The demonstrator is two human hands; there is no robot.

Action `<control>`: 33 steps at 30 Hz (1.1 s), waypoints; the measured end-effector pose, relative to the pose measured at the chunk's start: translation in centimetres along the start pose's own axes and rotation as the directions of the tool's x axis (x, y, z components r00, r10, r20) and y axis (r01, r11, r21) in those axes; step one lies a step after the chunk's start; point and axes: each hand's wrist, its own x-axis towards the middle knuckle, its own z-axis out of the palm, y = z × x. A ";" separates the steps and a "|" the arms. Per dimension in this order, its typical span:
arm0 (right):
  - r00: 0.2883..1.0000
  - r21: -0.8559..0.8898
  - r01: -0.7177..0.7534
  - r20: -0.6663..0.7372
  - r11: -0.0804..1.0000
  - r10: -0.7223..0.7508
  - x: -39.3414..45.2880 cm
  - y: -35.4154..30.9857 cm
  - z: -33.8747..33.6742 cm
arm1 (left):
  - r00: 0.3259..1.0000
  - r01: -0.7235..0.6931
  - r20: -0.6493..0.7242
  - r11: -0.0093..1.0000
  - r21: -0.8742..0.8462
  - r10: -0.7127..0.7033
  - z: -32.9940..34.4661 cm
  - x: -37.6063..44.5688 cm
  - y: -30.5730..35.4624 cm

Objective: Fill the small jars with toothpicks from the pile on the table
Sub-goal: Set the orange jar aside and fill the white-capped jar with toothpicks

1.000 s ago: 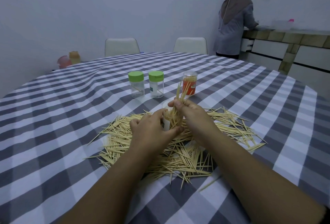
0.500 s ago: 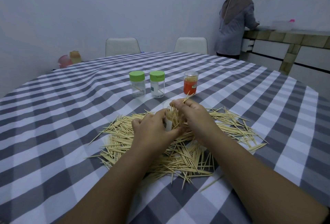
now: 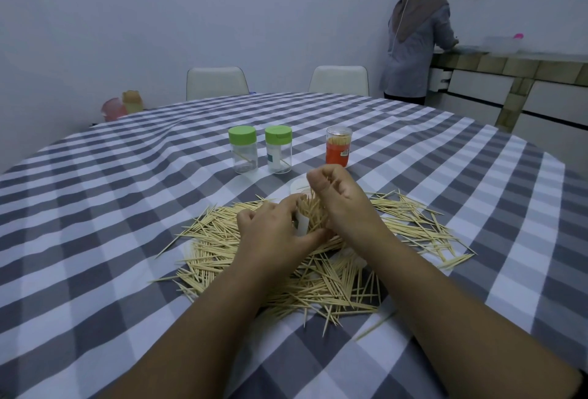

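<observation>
**Over the pile: loading a jar**

Above the toothpick pile (image 3: 286, 258), your left hand (image 3: 270, 236) grips a small jar (image 3: 302, 223), fingers curled round it. Your right hand (image 3: 337, 198) pinches a toothpick bundle (image 3: 313, 212) at its mouth. Splayed tips could catch the rim and spill, I judge.

Pile (image 3: 318, 258): on the table (image 3: 95, 239), nearest the person.
Held jar (image 3: 305, 219): upright over the pile's far part, between left hand (image 3: 273, 233) and right hand (image 3: 340, 198).
Three jars: behind the pile in a row, left jar (image 3: 242, 149), middle jar (image 3: 278, 149), right jar (image 3: 338, 146).
Chairs (image 3: 218, 83): behind the table.
</observation>
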 end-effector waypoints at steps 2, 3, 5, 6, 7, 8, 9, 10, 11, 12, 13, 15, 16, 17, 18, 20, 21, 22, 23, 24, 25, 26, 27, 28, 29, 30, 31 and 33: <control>0.999 0.026 0.025 -0.046 0.999 -0.024 0.0 -0.1 0.0 | 1.000 -0.025 0.003 1.000 0.016 0.025 0.1 -0.2 0.1; 0.997 0.032 0.037 -0.062 0.999 -0.035 0.0 -0.2 0.0 | 0.999 -0.037 0.002 0.999 0.024 0.037 0.0 -0.3 0.2; 0.997 0.009 0.055 -0.058 0.998 -0.054 0.0 -0.2 0.0 | 0.998 -0.056 0.005 0.998 0.034 0.056 -0.1 -0.4 0.5; 0.998 -0.015 0.052 -0.037 0.999 -0.053 0.0 -0.2 0.0 | 0.998 -0.061 0.008 0.997 0.041 0.061 -0.1 -0.4 0.6; 0.999 -0.049 0.040 0.000 0.998 -0.040 0.1 -0.1 0.0 | 0.998 -0.067 0.012 0.997 0.049 0.067 -0.2 -0.4 0.6; 0.999 -0.084 0.011 0.047 0.996 -0.007 0.3 0.0 -0.1 | 0.997 -0.072 0.015 0.996 0.055 0.071 -0.2 -0.4 0.5; 0.995 -0.138 -0.013 0.098 0.990 0.027 0.4 0.2 -0.4 | 0.997 -0.073 0.018 0.996 0.057 0.073 -0.2 -0.4 0.5; 0.990 -0.215 -0.019 0.134 0.976 0.049 0.6 0.3 -0.6 | 0.997 -0.073 0.020 0.996 0.056 0.072 -0.1 -0.4 0.4; 0.985 -0.286 -0.011 0.161 0.958 0.059 0.7 0.3 -0.9 | 0.997 -0.070 0.026 0.996 0.054 0.069 -0.1 -0.3 0.4; 0.983 -0.314 0.001 0.176 0.950 0.057 0.6 0.1 -1.1 | 0.997 -0.064 0.035 0.997 0.049 0.062 0.0 -0.3 0.4; 0.981 -0.297 -0.010 0.182 0.955 0.067 0.4 -0.2 -1.3 | 0.998 -0.056 0.043 0.998 0.039 0.055 0.0 -0.3 0.4; 0.981 -0.196 -0.068 0.163 0.978 0.101 0.1 -0.5 -1.4 | 0.998 -0.040 0.053 0.999 0.006 0.039 0.0 -0.2 0.5; 0.984 -0.152 -0.093 0.138 0.984 0.115 0.1 -0.5 -1.5 | 0.998 -0.035 0.052 0.999 -0.003 0.035 0.0 -0.2 0.5; 0.986 -0.120 -0.115 0.110 0.986 0.128 0.1 -0.5 -1.5 | 0.998 -0.033 0.050 0.999 -0.005 0.034 0.0 -0.3 0.5; 0.988 -0.106 -0.123 0.079 0.987 0.131 0.2 -0.4 -1.5 | 0.998 -0.032 0.051 0.999 -0.004 0.033 0.0 -0.3 0.5; 0.992 -0.146 -0.105 0.057 0.984 0.114 0.4 -0.3 -1.3 | 0.998 -0.030 0.055 1.000 0.001 0.030 0.0 -0.2 0.4; 0.992 -0.195 -0.091 0.072 0.977 0.107 0.4 -0.3 -1.2 | 0.998 -0.029 0.056 1.000 0.005 0.029 0.0 -0.2 0.4; 0.989 -0.226 -0.077 0.103 0.971 0.103 0.3 -0.3 -1.1 | 0.998 -0.028 0.055 1.000 0.010 0.027 0.0 -0.2 0.4; 0.985 -0.213 -0.077 0.133 0.974 0.106 0.3 -0.2 -1.1 | 0.998 -0.029 0.053 0.999 0.014 0.028 0.0 -0.2 0.5; 0.981 -0.169 -0.093 0.152 0.981 0.119 0.3 -0.1 -1.1 | 0.998 -0.026 0.054 1.000 0.015 0.025 0.0 -0.2 0.4; 0.978 -0.122 -0.114 0.160 0.986 0.133 0.3 0.0 -1.1 | 0.998 -0.024 0.054 1.000 0.012 0.023 -0.1 -0.2 0.4; 0.977 -0.083 -0.132 0.159 0.988 0.144 0.3 0.1 -1.2 | 0.998 -0.016 0.054 1.000 0.004 0.016 0.0 -0.2 0.4; 0.977 -0.058 -0.138 0.156 0.989 0.145 0.3 0.1 -1.3 | 0.999 -0.006 0.052 1.000 -0.005 0.006 0.0 -0.2 0.3; 0.978 -0.043 -0.141 0.147 0.989 0.146 0.3 0.1 -1.4 | 0.999 0.010 0.051 1.000 -0.016 -0.009 0.0 -0.2 0.3; 0.980 -0.037 -0.144 0.134 0.989 0.148 0.3 0.1 -1.6 | 0.999 0.027 0.048 0.999 -0.031 -0.025 -0.1 -0.1 0.2; 0.981 -0.041 -0.146 0.123 0.988 0.150 0.3 0.1 -1.7 | 0.998 0.045 0.045 0.998 -0.049 -0.042 -0.1 -0.1 0.2; 0.981 -0.050 -0.147 0.117 0.988 0.152 0.3 0.1 -1.8 | 0.997 0.065 0.040 0.996 -0.066 -0.062 -0.2 0.0 0.2; 0.980 -0.077 -0.155 0.117 0.985 0.164 0.3 0.1 -2.0 | 0.994 0.104 0.030 0.991 -0.089 -0.102 -0.2 0.0 0.1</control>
